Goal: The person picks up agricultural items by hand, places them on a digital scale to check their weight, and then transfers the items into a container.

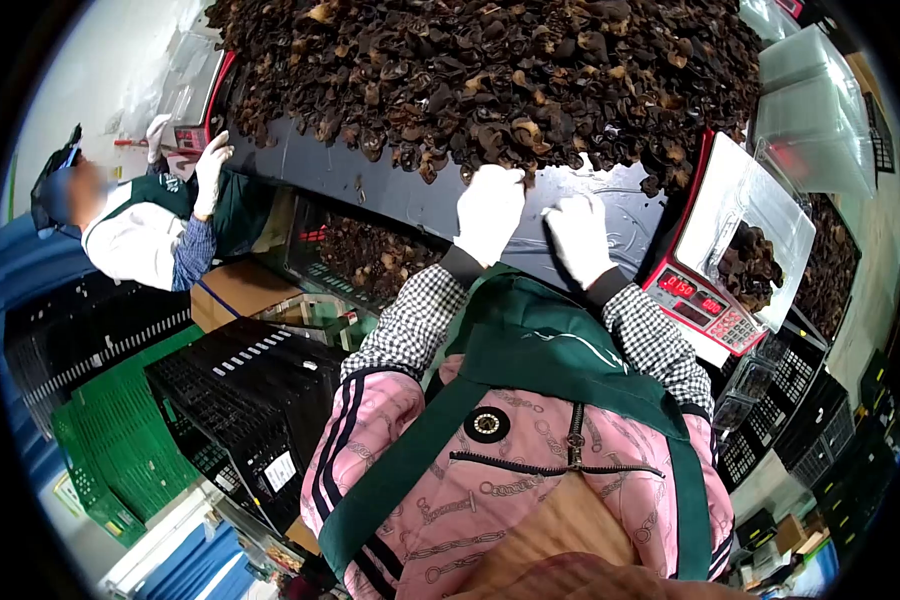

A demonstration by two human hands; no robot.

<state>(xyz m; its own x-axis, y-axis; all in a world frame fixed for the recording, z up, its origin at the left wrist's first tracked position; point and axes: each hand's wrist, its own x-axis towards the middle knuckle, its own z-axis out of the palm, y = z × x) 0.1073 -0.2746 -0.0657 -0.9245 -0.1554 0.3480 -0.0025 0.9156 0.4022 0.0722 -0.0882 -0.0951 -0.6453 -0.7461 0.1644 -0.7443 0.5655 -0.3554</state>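
Note:
A wide heap of dark brown, curled mushroom pieces [490, 80], resembling wood ear, covers the far part of a dark table [390, 185]. My left hand [489, 213], in a white glove, is at the heap's near edge with its fingers closed; a small brown mushroom piece [528, 179] shows at the fingertips. To its right, my right hand [579, 238], also gloved, is low over the table with the fingers curled in. Whatever those fingers may hold is hidden. Beside it stands a red scale [705, 305] with lit digits, carrying mushroom pieces [751, 262] on its metal pan.
Clear plastic containers [812, 110] stand at the far right. A co-worker [135, 225] in white gloves is on the left by another scale [192, 135]. Black crates [245, 400] and green crates [120, 435] are stacked at lower left. More mushrooms [370, 255] lie below the table.

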